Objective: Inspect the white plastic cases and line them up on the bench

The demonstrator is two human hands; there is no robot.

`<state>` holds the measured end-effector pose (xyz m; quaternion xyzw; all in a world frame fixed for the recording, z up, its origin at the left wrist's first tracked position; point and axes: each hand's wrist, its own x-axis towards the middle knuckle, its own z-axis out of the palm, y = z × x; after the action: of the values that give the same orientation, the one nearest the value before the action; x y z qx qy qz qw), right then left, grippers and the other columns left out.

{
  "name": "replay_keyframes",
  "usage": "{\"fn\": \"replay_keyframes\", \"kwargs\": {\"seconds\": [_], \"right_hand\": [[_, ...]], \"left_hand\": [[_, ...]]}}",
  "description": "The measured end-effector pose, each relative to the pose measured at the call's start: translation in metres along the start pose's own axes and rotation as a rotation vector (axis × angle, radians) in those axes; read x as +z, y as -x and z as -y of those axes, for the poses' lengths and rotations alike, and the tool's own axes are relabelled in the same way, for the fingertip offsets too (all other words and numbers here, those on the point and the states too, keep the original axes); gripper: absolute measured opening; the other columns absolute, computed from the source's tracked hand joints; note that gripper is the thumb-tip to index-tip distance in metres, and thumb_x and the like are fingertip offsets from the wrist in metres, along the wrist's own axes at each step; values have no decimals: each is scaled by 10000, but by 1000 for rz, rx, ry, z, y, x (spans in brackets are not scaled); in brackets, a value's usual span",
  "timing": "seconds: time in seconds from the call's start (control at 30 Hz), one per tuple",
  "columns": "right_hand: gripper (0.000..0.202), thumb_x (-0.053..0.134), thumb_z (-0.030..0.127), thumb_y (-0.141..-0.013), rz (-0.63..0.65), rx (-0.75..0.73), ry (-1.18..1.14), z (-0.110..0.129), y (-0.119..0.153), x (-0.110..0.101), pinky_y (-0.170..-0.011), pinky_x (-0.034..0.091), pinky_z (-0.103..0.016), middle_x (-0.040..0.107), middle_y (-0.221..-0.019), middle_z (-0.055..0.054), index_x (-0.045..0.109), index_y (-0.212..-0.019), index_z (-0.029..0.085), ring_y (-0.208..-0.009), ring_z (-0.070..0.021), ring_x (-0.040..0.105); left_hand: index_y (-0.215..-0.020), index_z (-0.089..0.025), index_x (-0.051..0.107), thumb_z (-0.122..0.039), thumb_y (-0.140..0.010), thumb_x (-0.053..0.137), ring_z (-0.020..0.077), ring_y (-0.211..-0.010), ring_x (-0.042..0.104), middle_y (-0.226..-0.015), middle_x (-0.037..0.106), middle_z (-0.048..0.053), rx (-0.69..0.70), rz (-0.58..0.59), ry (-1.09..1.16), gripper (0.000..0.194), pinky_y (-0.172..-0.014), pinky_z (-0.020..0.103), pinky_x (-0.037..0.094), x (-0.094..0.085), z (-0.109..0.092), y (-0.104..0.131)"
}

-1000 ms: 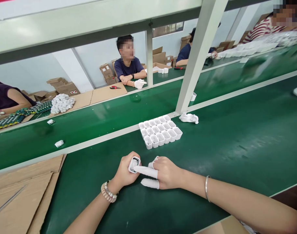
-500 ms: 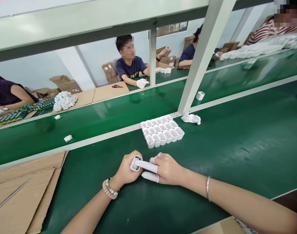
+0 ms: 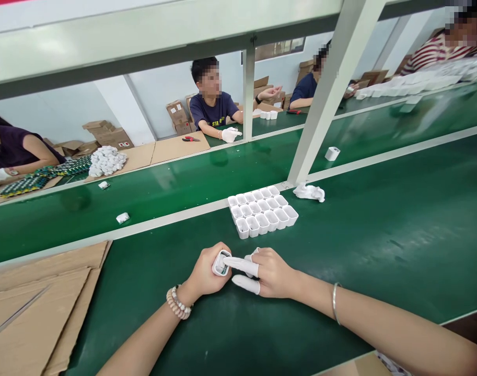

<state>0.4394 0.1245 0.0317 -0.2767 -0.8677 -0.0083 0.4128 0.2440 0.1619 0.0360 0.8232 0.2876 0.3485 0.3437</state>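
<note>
My left hand (image 3: pixel 210 271) is wrapped round a small white housing (image 3: pixel 221 262), its open end facing up, with something white and green inside. My right hand (image 3: pixel 271 272) wears white finger cots; one fingertip reaches into the housing's opening, and another finger is stretched out below it. Nothing shows held between the right fingers. Beyond my hands, several open white housings (image 3: pixel 262 211) stand in rows on the green table (image 3: pixel 363 245). A crumpled white cloth or glove (image 3: pixel 309 192) lies to their right.
Cardboard sheets (image 3: pixel 30 308) lie at the left. A slanted metal post (image 3: pixel 320 99) rises beyond the housings. Past it, a green belt (image 3: pixel 175 183) carries small white pieces (image 3: pixel 123 218) and a white housing (image 3: pixel 332 153). Several people sit across.
The view has shifted slightly. The white pieces and the housing on the belt have moved right. My right fingertip still reaches into the held housing, whose white insert shows more.
</note>
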Motion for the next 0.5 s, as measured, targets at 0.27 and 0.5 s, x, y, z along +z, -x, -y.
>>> {"fn": "replay_keyframes", "kwargs": {"seconds": [0.27, 0.5], "right_hand": [[134, 601, 274, -916, -93, 272, -293, 9, -5, 5, -494, 365, -224, 560, -628, 25, 682, -984, 192, -498, -94, 462], [125, 614, 273, -881, -17, 413, -338, 12, -6, 0, -500, 390, -219, 580, -645, 6, 714, -891, 198, -520, -101, 473]], "left_hand": [[-799, -199, 515, -146, -663, 561, 114, -545, 506, -647, 576, -35, -35, 96, -165, 153, -539, 226, 347, 5, 4, 1], [-805, -204, 518, -178, -667, 550, 145, -549, 543, -661, 610, -18, -26, 142, -302, 144, -525, 241, 341, 6, 3, 0]]}}
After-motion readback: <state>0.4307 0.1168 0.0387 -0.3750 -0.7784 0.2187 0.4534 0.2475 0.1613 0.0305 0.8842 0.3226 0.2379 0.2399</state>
